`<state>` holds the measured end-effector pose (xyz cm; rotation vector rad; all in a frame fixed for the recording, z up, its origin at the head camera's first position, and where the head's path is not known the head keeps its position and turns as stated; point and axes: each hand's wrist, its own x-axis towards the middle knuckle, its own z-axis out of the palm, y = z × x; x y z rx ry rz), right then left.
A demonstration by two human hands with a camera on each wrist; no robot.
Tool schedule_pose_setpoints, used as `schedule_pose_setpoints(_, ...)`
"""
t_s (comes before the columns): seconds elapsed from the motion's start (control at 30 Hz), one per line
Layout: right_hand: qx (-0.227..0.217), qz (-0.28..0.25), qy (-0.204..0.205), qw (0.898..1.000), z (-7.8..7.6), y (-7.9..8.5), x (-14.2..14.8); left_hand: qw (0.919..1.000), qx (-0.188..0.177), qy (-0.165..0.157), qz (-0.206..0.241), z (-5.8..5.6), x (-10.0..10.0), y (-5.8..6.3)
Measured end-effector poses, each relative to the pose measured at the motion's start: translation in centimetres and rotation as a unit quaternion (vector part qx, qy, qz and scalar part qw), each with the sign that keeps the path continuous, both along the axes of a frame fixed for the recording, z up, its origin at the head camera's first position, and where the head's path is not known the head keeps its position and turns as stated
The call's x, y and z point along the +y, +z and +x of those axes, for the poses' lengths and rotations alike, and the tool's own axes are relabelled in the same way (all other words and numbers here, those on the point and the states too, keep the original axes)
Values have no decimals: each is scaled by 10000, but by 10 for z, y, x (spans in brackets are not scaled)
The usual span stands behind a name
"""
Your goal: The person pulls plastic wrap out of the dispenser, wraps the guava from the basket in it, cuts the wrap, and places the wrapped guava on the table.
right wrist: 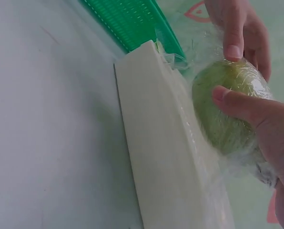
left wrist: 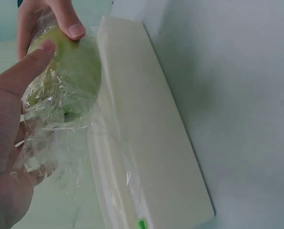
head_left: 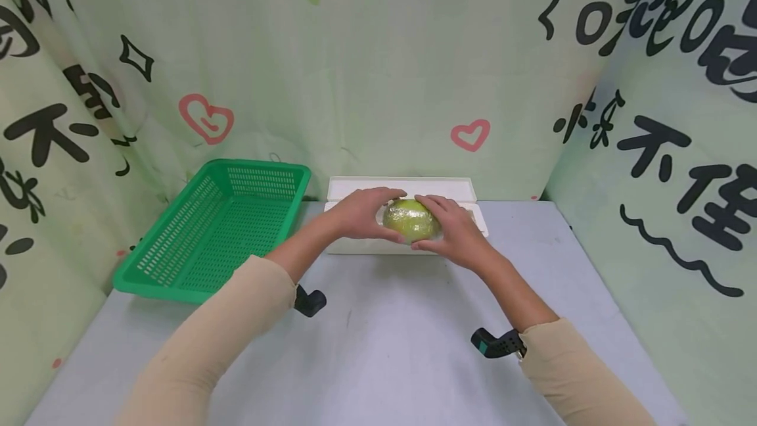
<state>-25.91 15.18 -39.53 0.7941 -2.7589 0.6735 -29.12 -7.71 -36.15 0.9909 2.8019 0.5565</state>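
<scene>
A round yellow-green fruit (head_left: 408,221), covered in shiny clear plastic wrap, is held up between both hands over a long white box (head_left: 378,246). My left hand (head_left: 368,214) grips its left side, thumb pressed on the near face. On the opposite side, my right hand (head_left: 452,229) holds the fruit with its thumb across the surface and fingers round the top. Loose, crinkled plastic wrap (left wrist: 61,143) hangs from the fruit beside the left palm in the left wrist view. The box's lid (head_left: 408,186) stands raised behind the hands.
A green perforated basket (head_left: 165,291) stands left of the box on the pale table (head_left: 378,347). Printed pale green curtains (head_left: 378,84) enclose the back and sides. Black straps with small devices (head_left: 499,344) sit on both wrists.
</scene>
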Motion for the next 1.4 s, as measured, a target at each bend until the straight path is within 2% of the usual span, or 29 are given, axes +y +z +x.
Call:
schedule_pose_setpoints(0.1, -152, -98, 7, 9998, 0, -4, 1, 9975, 663, -93, -222, 8, 1, -6)
schedule_pose_setpoints(0.2, -308, -225, -3, 9993, 1, -7, 0, 9948, 993, -118, -184, 13, 2, -14)
schedule_pose_setpoints(0.47, -485, -307, -20, 9983, 3, -14, -2, 9962, 832, -25, 250, 17, 1, -29)
schedule_pose_setpoints(0.77, -444, -395, -72, 9982, 5, -22, -2, 9956, 881, -56, 312, 20, 3, -36)
schedule_pose_setpoints(0.9, -421, -450, -49, 9981, 6, -23, -1, 9952, 944, -27, 266, 22, 5, -37)
schedule_pose_setpoints(1.1, -855, -639, -81, 9943, 7, -24, 1, 9923, 1211, -30, 271, 25, 7, -43)
schedule_pose_setpoints(1.23, -915, -822, -15, 9924, 7, -25, 3, 9897, 1381, -15, 372, 28, 9, -47)
schedule_pose_setpoints(1.4, -983, -911, -53, 9910, 9, -28, 6, 9893, 1381, -76, 464, 30, 10, -50)
